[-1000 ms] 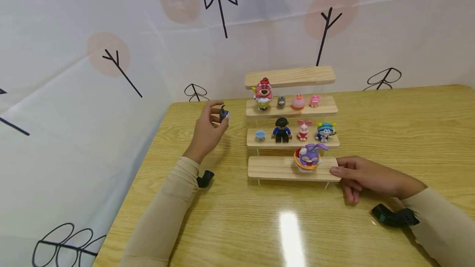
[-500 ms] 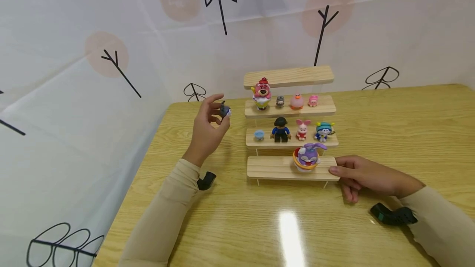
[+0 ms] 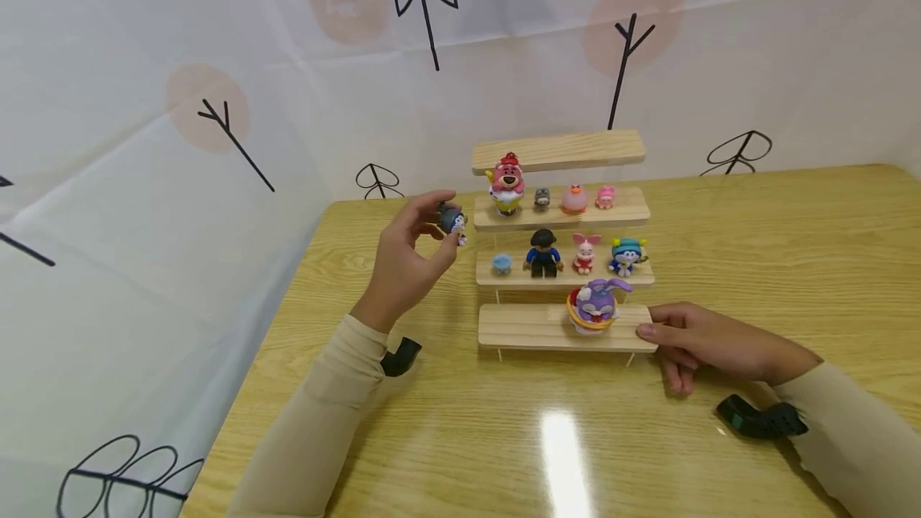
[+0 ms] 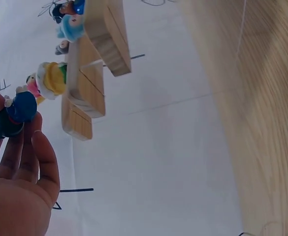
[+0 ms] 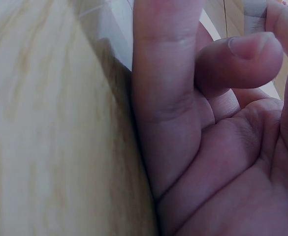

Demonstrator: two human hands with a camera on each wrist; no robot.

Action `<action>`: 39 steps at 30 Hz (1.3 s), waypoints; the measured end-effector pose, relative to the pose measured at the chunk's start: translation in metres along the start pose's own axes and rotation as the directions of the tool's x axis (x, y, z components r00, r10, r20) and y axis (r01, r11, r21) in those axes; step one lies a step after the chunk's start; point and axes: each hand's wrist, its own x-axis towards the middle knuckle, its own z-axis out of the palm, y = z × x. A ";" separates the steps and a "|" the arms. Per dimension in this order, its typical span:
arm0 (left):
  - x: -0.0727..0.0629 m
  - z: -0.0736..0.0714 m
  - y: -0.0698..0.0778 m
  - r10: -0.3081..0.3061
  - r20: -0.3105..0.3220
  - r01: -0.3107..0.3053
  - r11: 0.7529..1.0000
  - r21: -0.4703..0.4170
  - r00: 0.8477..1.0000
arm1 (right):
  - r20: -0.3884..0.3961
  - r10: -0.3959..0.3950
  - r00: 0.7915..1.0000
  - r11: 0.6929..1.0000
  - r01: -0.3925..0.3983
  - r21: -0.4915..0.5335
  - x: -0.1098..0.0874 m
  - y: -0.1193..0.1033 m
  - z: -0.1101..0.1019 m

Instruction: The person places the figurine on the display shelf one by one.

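My left hand (image 3: 413, 266) pinches a small dark-hatted toy figurine (image 3: 453, 222) between thumb and fingertips, in the air just left of the wooden tiered display stand (image 3: 518, 326). In the left wrist view the figurine (image 4: 21, 109) shows a blue, rounded underside. On the right, my right hand (image 3: 719, 342) holds the end of the lowest shelf, thumb on top and some fingers beneath. A purple rabbit figurine (image 3: 596, 306) sits on that shelf, near the thumb. In the right wrist view, my right palm (image 5: 227, 147) lies close beside the wood-grain tabletop; the grip itself is mostly hidden.
The second shelf holds a light-blue small piece (image 3: 502, 263), a black-capped figure (image 3: 544, 254), a pink piglet (image 3: 585, 254) and a blue-hatted figure (image 3: 627, 257). Above them stand a pink bear (image 3: 508, 182) and several small figures. A patterned cloth (image 3: 288, 118) hangs behind the table.
My left hand has moved slightly right toward the stand, and the figurine has turned so its pale front shows more. The right hand stays at the lowest shelf.
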 end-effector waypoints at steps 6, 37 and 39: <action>-0.001 0.002 0.010 0.035 0.036 -0.034 0.999 -0.010 0.999 | 0.003 0.012 1.000 1.000 -0.012 0.013 0.000 0.002 0.000; -0.007 0.016 0.027 0.123 0.276 -0.126 0.992 -0.007 0.953 | -0.001 0.006 1.000 1.000 -0.006 0.018 0.001 0.000 0.001; -0.007 0.016 0.028 0.123 0.290 -0.125 0.992 -0.013 0.949 | -0.003 0.007 1.000 1.000 -0.007 0.013 0.001 0.000 0.001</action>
